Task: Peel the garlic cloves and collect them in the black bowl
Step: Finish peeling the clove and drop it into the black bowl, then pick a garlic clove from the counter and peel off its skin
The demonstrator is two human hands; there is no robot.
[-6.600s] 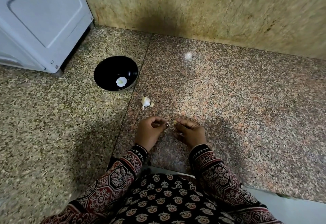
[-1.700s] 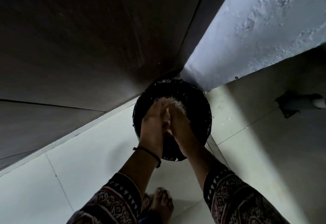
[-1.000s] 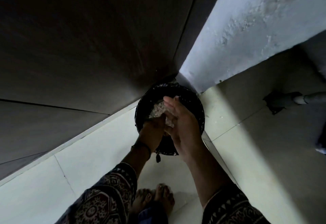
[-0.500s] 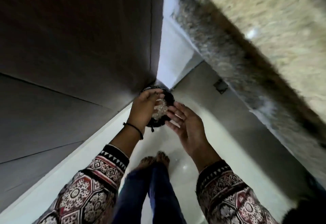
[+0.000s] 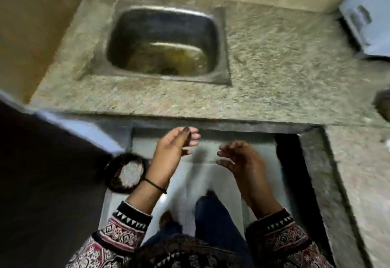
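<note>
Left hand (image 5: 173, 151) and right hand (image 5: 238, 160) hover empty, fingers loosely spread, below the table (image 5: 274, 67) edge; sink (image 5: 158, 25) ahead, black bin (image 5: 110, 176) of pale scraps low left; dark blur far right, perhaps the black bowl (image 5: 383, 103).

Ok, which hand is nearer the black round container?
Left. The left hand is just right of the black round container, wrist beside its rim; the right hand is farther right.
</note>
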